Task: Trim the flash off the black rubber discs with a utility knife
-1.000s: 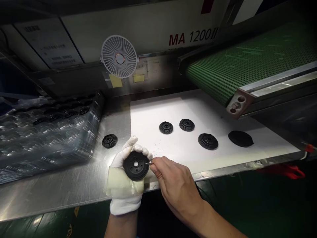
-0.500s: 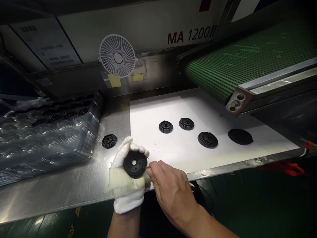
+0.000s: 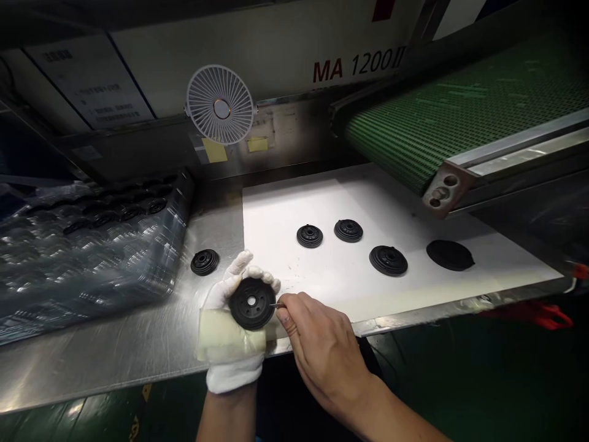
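My left hand, in a white glove with a pale yellow patch over the palm, is closed around the rim of a black ridged plastic disc. A hole goes through the disc's middle, and smaller recesses surround it. My bare right hand pinches a thin metal blade; its handle, if any, is hidden by the fingers. The blade's tip is at the right rim of the held disc. Beyond my left hand, another black disc lies on the metal table.
Several more discs, among them one lying smooth side up, rest on a white sheet. Stacked clear plastic trays with black discs stand left. A green conveyor belt overhangs the right side. A white fan stands behind.
The blade has moved slightly up along the right rim of the held disc. The disc has turned a little in my left hand. The discs on the table stay in place.
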Available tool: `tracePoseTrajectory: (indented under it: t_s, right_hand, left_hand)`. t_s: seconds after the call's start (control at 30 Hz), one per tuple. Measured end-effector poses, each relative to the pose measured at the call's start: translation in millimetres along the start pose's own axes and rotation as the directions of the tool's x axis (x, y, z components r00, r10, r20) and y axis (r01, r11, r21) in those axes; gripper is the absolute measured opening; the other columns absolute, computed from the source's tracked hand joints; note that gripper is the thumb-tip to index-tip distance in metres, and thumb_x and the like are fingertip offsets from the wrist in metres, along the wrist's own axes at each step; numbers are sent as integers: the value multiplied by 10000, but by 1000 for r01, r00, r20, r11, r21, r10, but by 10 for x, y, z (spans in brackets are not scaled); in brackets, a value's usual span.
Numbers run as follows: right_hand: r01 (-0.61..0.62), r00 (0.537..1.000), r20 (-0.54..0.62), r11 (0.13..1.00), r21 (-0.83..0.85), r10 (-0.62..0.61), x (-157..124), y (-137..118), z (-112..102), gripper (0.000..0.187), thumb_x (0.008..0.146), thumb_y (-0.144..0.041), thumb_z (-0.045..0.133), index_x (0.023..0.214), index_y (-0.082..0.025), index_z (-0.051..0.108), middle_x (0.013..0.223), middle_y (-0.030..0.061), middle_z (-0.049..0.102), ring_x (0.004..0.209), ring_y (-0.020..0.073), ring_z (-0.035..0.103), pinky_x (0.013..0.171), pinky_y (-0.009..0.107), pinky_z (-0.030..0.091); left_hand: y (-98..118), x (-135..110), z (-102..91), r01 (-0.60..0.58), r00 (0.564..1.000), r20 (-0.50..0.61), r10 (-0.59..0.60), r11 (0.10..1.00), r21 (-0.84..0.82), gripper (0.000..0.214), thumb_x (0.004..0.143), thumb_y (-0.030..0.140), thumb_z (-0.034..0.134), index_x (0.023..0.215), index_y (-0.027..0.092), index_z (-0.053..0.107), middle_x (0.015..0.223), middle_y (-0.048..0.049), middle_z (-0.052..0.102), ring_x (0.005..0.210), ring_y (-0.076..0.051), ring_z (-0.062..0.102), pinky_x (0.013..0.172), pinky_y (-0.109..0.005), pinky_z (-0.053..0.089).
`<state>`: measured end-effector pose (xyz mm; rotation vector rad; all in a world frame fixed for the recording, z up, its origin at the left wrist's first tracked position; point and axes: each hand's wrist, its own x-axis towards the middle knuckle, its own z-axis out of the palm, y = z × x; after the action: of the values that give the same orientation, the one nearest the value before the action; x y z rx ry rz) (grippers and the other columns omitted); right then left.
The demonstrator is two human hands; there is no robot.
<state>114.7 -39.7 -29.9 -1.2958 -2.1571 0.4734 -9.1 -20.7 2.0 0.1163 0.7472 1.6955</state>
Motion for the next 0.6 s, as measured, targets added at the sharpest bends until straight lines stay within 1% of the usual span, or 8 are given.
tracePoseTrajectory:
  t_s: [0.1, 0.17, 0.3, 0.37, 0.43, 0.5, 0.53, 0.6]
  right_hand:
    - [24, 999, -43, 997, -77, -27, -5, -9, 49, 381, 1053, -323, 213, 823, -213, 495, 724, -2, 516, 608, 172, 456, 569, 302, 240]
    - [31, 998, -60, 996, -88, -37, -23, -33, 89, 392, 1055, -314, 201, 816, -213, 494, 712, -1, 514, 604, 172, 458, 566, 306, 230]
    - [46, 997, -55, 997, -60, -50, -64, -88, 135, 411, 1060, -319, 182, 817, -209, 495, 716, 6, 520, 623, 174, 472, 578, 304, 235]
    - [55, 997, -47, 997, -52, -58, -72, -93, 134, 414, 1061, -322, 183, 810, -207, 491, 716, 7, 519, 626, 174, 471, 580, 304, 237]
    - [62, 997, -41, 997, -41, -63, -65, -74, 115, 410, 1060, -318, 188, 805, -206, 489, 714, 5, 513, 624, 172, 468, 577, 303, 237]
    - [57, 997, -48, 998, -36, -59, -44, -41, 82, 401, 1058, -319, 197, 810, -206, 491, 715, 1, 511, 616, 169, 464, 572, 303, 235]
    - [48, 997, -57, 998, -40, -50, -32, -24, 65, 394, 1057, -322, 205, 816, -207, 494, 716, -1, 512, 611, 166, 463, 570, 302, 234]
    - [26, 997, -78, 998, -57, -30, -9, 1, 39, 379, 1056, -325, 223, 823, -208, 498, 715, -5, 515, 596, 161, 456, 566, 300, 230]
  left_hand:
    - [-64, 24, 9, -94, 995, -25, 94, 996, 10, 213, 768, 174, 618, 978, 165, 650, 701, -12, 582, 674, -138, 580, 678, -300, 527]
    - [-109, 35, 7, -149, 988, -36, 150, 988, 44, 209, 769, 210, 658, 977, 186, 655, 707, -4, 590, 672, -135, 586, 676, -291, 530]
    - [-150, 34, 0, -220, 973, -65, 224, 974, 52, 241, 777, 208, 668, 1017, 220, 647, 728, 13, 609, 701, -124, 609, 776, -309, 533]
    - [-133, 26, 2, -188, 979, -72, 190, 982, 34, 265, 787, 173, 631, 1050, 209, 638, 793, -6, 636, 772, -138, 628, 842, -345, 524]
    - [-95, 19, 4, -56, 997, -44, 56, 998, 22, 299, 790, 184, 581, 1083, 169, 633, 900, -74, 660, 874, -209, 638, 853, -428, 521]
    - [-52, 16, 6, 57, 998, -15, -57, 998, 13, 326, 770, 205, 547, 1073, 130, 639, 906, -118, 658, 863, -255, 639, 798, -470, 534]
    - [-35, 16, 7, 77, 997, -4, -77, 997, 8, 321, 757, 204, 543, 1050, 121, 644, 860, -114, 653, 815, -246, 637, 764, -453, 542]
    - [-19, 21, 8, 55, 998, -4, -55, 998, -15, 256, 750, 180, 557, 981, 123, 652, 743, -68, 618, 698, -185, 610, 701, -374, 547]
